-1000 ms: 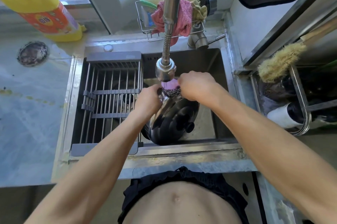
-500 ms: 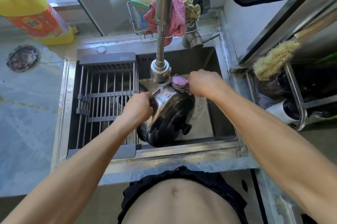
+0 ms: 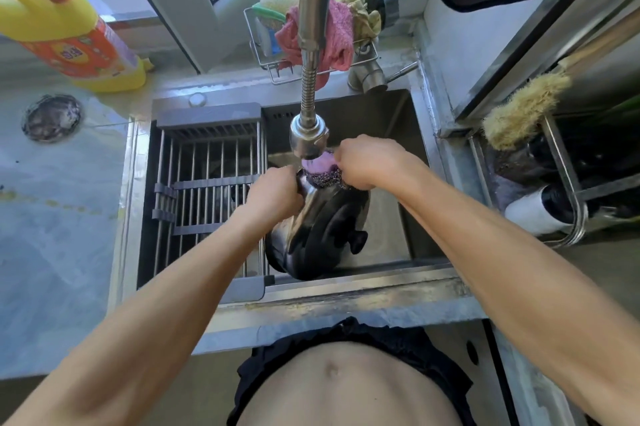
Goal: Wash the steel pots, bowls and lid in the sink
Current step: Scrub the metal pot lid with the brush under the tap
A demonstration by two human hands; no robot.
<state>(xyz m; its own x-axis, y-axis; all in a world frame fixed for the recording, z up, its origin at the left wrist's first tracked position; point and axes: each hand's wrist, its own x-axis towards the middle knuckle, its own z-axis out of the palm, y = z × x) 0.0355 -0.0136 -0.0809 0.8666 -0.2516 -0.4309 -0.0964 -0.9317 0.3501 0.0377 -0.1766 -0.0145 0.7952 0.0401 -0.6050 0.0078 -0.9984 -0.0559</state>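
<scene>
We saw the pale counter [image 3: 52, 235] spread to the left of the sink [image 3: 420, 155], whose steel basin took up the middle of the view. A grey drying rack [image 3: 207, 203] with steel bars sat across the sink's left half. On the counter behind it lay a yellow detergent bottle [image 3: 69, 41] on its side, and near it a round strainer [image 3: 52, 117]. The tap [image 3: 310, 86] curved down from above, its spray head hanging just over our hands. Behind the tap a wire caddy [image 3: 266, 61] held a pink cloth [image 3: 337, 41] and sponges.

The steel pot [image 3: 318, 235] was in the right half of the sink, tipped on its side beside the rack, its dark shiny wall turned up towards us and a black handle [image 3: 358, 240] sticking out on the right. Our left hand [image 3: 277, 193] gripped the pot's upper left edge, fingers curled over the rim so that the tips went out of sight behind the steel. Our right hand [image 3: 367, 162] clenched a scourer [image 3: 320, 171], purple on top with steel wool beneath, and pressed it on the pot's top rim directly under the spray head. The scourer lay between the two hands, touching the right fingers and just beside the left knuckles.
</scene>
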